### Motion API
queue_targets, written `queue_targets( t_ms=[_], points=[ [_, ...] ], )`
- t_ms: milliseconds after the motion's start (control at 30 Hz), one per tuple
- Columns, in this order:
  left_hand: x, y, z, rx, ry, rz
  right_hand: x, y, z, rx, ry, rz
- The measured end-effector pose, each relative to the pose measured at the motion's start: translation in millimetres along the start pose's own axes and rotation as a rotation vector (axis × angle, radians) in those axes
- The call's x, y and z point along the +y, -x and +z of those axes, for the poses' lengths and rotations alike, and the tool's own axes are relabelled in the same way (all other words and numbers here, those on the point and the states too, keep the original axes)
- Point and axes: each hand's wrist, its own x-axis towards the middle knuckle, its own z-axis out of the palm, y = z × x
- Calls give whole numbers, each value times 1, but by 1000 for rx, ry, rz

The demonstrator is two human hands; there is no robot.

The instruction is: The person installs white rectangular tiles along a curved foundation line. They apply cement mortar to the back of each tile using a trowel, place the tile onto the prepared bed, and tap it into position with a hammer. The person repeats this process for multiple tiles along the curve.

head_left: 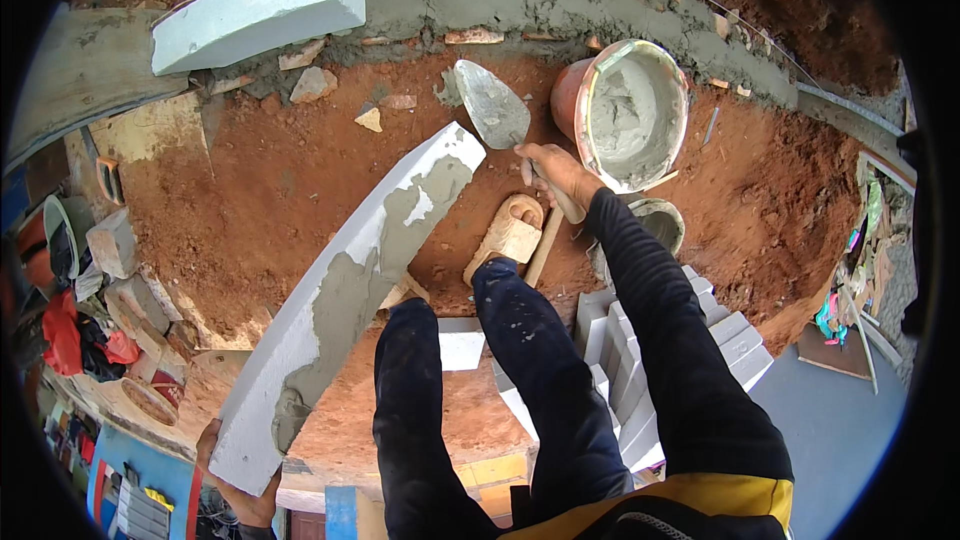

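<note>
My right hand (558,176) is closed round the handle of a trowel (493,103), whose blade carries a grey film and points up and left. A long white lightweight concrete block (325,275) slants across the left of the view. Wet grey mortar (345,310) coats much of its right-hand face. At the block's lower end, my left hand (243,500) grips it, partly hidden behind the block. Just right of the trowel, a bucket (634,112) holds grey mortar.
Another pale block (262,10) lies on a mortar strip (460,0) along the far side, under a taut string. A smaller bucket (660,223) and stacked white blocks (640,350) are by my right arm. Red soil (270,180) with stone pieces lies between. My sandalled foot (506,238) is near the bucket.
</note>
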Motion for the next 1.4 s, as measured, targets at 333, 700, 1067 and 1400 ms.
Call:
queue_targets(
  t_ms=[333, 700, 1067, 1400],
  points=[
    [-13, 5, -2, -38, -53, 44, 19, -81, 7, 513, 715, -196],
    [-5, 0, 0, -13, -80, 83, 18, -77, 13, 201, 578, -54],
    [-2, -4, -6, -20, -66, 54, 28, -65, 13, -85, -132, -48],
    [14, -16, -18, -10, 116, -131, 93, 45, 44, 566, 534, -473]
  ],
)
